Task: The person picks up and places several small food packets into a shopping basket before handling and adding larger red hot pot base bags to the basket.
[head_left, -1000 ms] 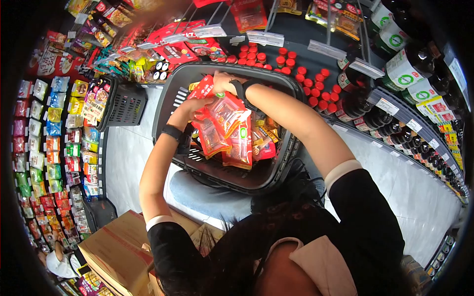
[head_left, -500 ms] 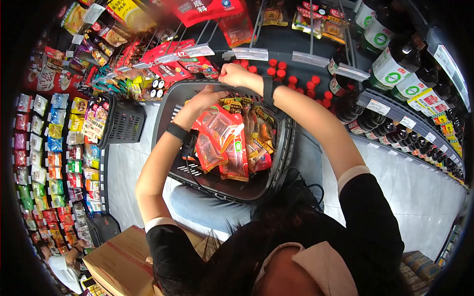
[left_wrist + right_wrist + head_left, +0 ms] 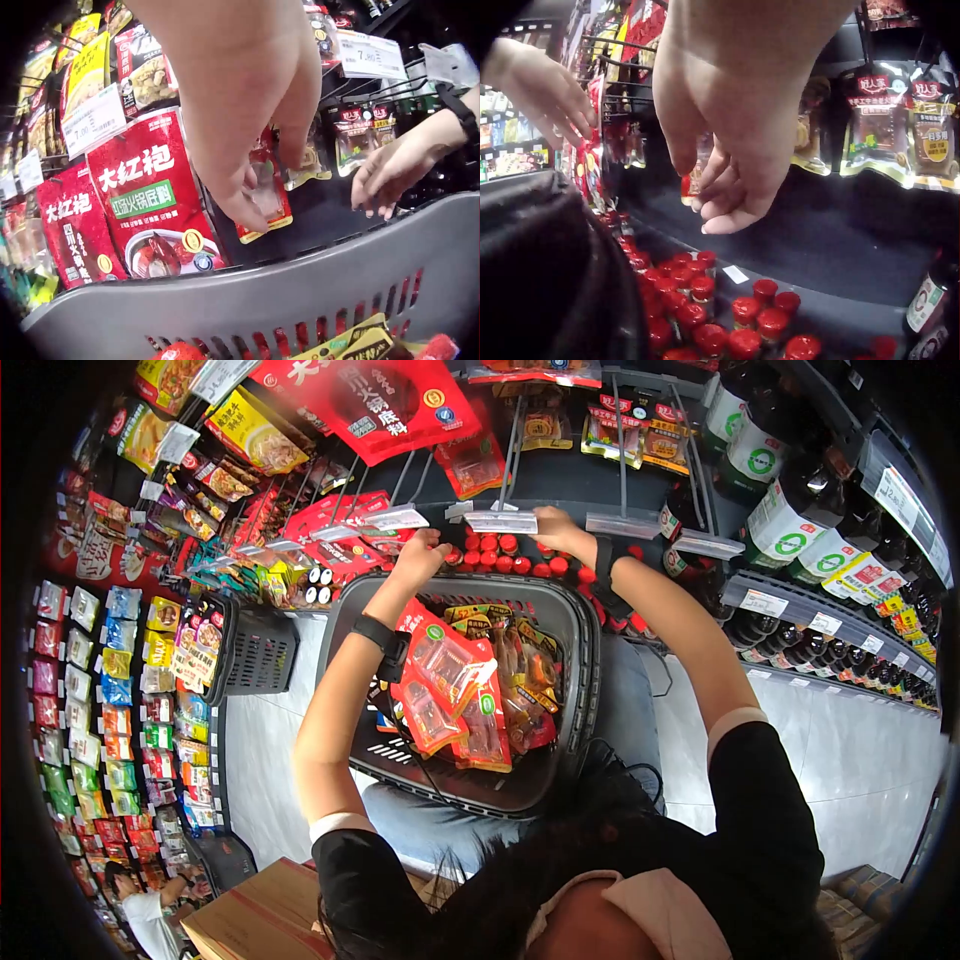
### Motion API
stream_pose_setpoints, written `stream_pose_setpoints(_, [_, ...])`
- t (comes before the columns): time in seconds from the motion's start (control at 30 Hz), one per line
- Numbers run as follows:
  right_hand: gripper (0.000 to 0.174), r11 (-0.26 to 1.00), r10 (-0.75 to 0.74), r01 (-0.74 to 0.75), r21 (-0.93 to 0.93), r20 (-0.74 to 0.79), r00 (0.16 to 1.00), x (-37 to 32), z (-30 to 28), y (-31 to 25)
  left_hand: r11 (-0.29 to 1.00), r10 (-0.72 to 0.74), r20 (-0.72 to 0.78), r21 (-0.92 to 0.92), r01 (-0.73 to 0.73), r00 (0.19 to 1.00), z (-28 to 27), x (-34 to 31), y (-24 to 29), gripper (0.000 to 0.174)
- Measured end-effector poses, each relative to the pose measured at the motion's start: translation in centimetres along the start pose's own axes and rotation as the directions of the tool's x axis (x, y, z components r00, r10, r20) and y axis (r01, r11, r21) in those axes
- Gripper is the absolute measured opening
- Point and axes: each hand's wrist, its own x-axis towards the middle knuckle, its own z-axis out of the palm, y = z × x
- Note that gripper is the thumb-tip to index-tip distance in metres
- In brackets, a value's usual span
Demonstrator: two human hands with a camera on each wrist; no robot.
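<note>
Both hands are raised past the far rim of a grey shopping basket [image 3: 345,660], in front of a shelf. My left hand [image 3: 418,560] has loosely bent fingers and holds nothing; in the left wrist view it overlaps a hanging red packet with a clear window [image 3: 264,196]. To its right my right hand [image 3: 563,532] hangs with relaxed fingers, just below a shelf price label [image 3: 500,522]. Red packets with clear windows [image 3: 440,660] and black-and-yellow packets [image 3: 535,665] lie in the basket, which sits over the person's lap.
Red-capped bottles [image 3: 703,289] stand low on the shelf beyond the basket. Large red pouches [image 3: 142,195] hang left, dark bottles [image 3: 770,510] stand right. Metal hooks stick out above the hands. A second basket [image 3: 260,652], cardboard box [image 3: 255,910] and another person [image 3: 150,910] are at the left.
Both hands have left the packets in the basket and moved up to the shelf, the right one farther right. The basket sits lower in view, and more of the hanging packets shows.
</note>
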Motion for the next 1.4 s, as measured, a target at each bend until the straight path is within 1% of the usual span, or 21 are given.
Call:
stream_pose_setpoints(0.03, [0.028, 0.998, -0.027, 0.024, -0.059, -0.06, 0.998, -0.6, -0.4, 0.1, 1.0, -0.012, -0.017, 0.0, 0.012, 1.0, 0.1, 0.5, -0.5, 0.047])
stream_pose_setpoints(0.07, [0.027, 0.996, -0.063, 0.054, -0.071, -0.122, 0.991, 1.1, 3.1, 5.4, 1.0, -0.026, -0.032, 0.0, 0.026, 0.999, 0.2, 0.9, -1.0, 0.047])
stream_pose_setpoints(0.13, [0.024, 0.991, 0.057, -0.047, 0.125, -0.084, 0.995, -0.7, 2.4, 4.0, 1.0, -0.016, -0.019, -0.009, 0.016, 1.0, 0.5, 1.3, -1.7, 0.045])
stream_pose_setpoints(0.23, [0.022, 0.913, 0.31, -0.344, 0.217, 0.177, 0.934, -1.3, 2.3, 2.8, 0.997, 0.025, -0.01, 0.077, -0.024, 1.0, 0.8, 1.5, -2.3, 0.042])
stream_pose_setpoints(0.3, [0.025, 0.993, 0.063, -0.066, 0.093, 0.039, 0.997, -0.8, 3.3, 2.1, 0.994, 0.026, -0.015, 0.103, -0.025, 1.0, 0.8, 1.5, -2.2, 0.042])
stream_pose_setpoints(0.33, [0.026, 0.997, -0.072, 0.072, 0.014, -0.017, 0.997, -0.5, 3.8, 1.8, 0.993, 0.027, -0.02, 0.113, -0.025, 0.999, 0.8, 1.3, -2.0, 0.042])
stream_pose_setpoints(0.37, [0.029, 0.999, -0.043, 0.043, 0.021, 0.048, 0.998, 0.0, 4.2, 1.3, 0.995, 0.036, -0.04, 0.098, -0.032, 0.999, 0.8, 1.1, -1.8, 0.043])
stream_pose_setpoints(0.47, [0.023, 0.983, -0.059, 0.074, 0.168, -0.091, 0.994, 0.2, 4.6, -2.0, 0.998, 0.035, -0.088, 0.058, -0.03, 0.995, 0.4, 0.5, -1.6, 0.045])
stream_pose_setpoints(0.5, [0.019, 0.986, 0.025, -0.038, 0.161, 0.085, 0.996, 0.5, 3.7, -3.2, 0.998, 0.019, -0.093, 0.054, -0.014, 0.995, 0.1, 0.3, -1.7, 0.045])
stream_pose_setpoints(0.63, [0.02, 0.973, -0.047, 0.034, 0.229, 0.05, 0.998, -1.7, 0.8, -7.3, 1.0, 0.006, -0.093, 0.03, -0.004, 0.996, -1.3, -0.9, -3.0, 0.045])
stream_pose_setpoints(0.67, [0.019, 0.975, -0.041, 0.03, 0.219, 0.045, 0.998, -2.0, 0.8, -7.6, 1.0, 0.008, -0.098, 0.027, -0.005, 0.995, -1.5, -1.2, -3.8, 0.044])
stream_pose_setpoints(0.7, [0.018, 0.978, -0.035, 0.025, 0.208, 0.041, 0.999, -2.1, 1.0, -7.7, 1.0, -0.025, -0.073, -0.013, 0.024, 0.997, -2.1, -2.9, -2.2, 0.043])
stream_pose_setpoints(0.77, [0.019, 0.978, -0.04, 0.033, 0.205, 0.028, 0.999, -2.3, 2.0, -7.4, 1.0, -0.01, -0.079, 0.029, 0.013, 0.997, -2.8, -4.6, -2.2, 0.042])
stream_pose_setpoints(0.8, [0.02, 0.979, -0.102, 0.092, 0.184, 0.044, 0.994, -2.8, 1.5, -7.8, 0.999, -0.003, -0.081, 0.05, 0.007, 0.997, -3.4, -5.0, -2.6, 0.042])
stream_pose_setpoints(0.83, [0.022, 0.979, -0.091, 0.082, 0.189, 0.039, 0.995, -3.4, 1.2, -8.3, 1.0, 0.005, -0.072, 0.023, -0.003, 0.997, -3.9, -5.3, -3.0, 0.042])
stream_pose_setpoints(0.9, [0.02, 0.981, -0.108, 0.097, 0.169, 0.056, 0.993, -4.0, 1.1, -9.1, 0.996, -0.042, -0.094, 0.069, 0.049, 0.995, -4.5, -7.2, -2.5, 0.042])
stream_pose_setpoints(1.0, [0.016, 0.985, -0.171, 0.168, 0.043, 0.088, 0.981, -4.8, 1.6, -9.8, 0.995, -0.073, -0.096, 0.061, 0.079, 0.993, -5.3, -9.6, -1.5, 0.04])
stream_pose_setpoints(1.07, [0.011, 0.986, -0.135, 0.144, -0.087, 0.102, 0.986, -5.4, 1.0, -10.7, 0.995, -0.078, -0.056, 0.062, 0.082, 0.995, -5.8, -10.3, -1.1, 0.04])
stream_pose_setpoints(1.13, [0.012, 0.978, -0.15, 0.157, -0.139, 0.055, 0.987, -5.0, 1.1, -10.9, 0.997, -0.041, -0.136, 0.061, 0.05, 0.99, -5.4, -10.3, -2.4, 0.035])
stream_pose_setpoints(1.23, [0.013, 0.982, -0.179, 0.183, -0.05, 0.069, 0.981, -5.1, 0.5, -10.7, 0.995, -0.075, -0.144, 0.059, 0.084, 0.987, -5.2, -10.0, -4.5, 0.034])
stream_pose_setpoints(1.4, [0.02, 0.987, -0.045, 0.056, -0.15, 0.074, 0.996, -5.1, 1.3, -11.2, 0.997, -0.061, -0.094, 0.046, 0.065, 0.994, -3.7, -8.4, -5.8, 0.034])
